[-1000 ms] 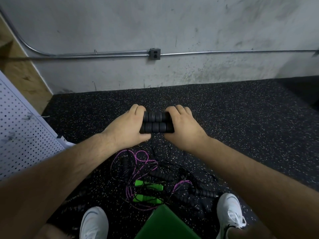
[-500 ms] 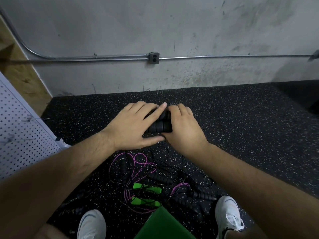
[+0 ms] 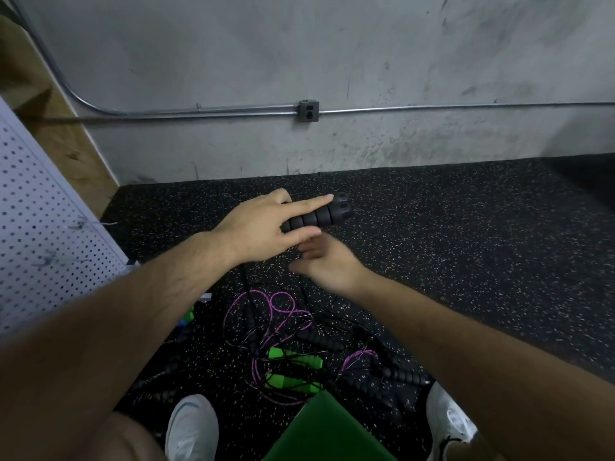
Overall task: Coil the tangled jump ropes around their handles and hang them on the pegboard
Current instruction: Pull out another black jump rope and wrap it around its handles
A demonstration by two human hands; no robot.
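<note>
Two hands hover over the floor. The left hand (image 3: 263,227) grips a pair of black ribbed jump-rope handles (image 3: 324,214) held side by side, with the index finger straight along the top and the thumb beneath. Just below them the right hand (image 3: 327,264) is blurred, so its grip cannot be told. A tangle of pink and black ropes with green handles (image 3: 296,347) lies on the speckled black rubber floor (image 3: 466,244), between two white shoes (image 3: 191,427). A white perforated pegboard (image 3: 43,227) stands at the far left.

The right hand (image 3: 327,264) is blurred, so the pose of its fingers cannot be told. The left hand (image 3: 263,227) covers the near end of the black handles (image 3: 321,216). The left edge cuts the pegboard (image 3: 40,227), the bottom edge the green object (image 3: 329,434).
</note>
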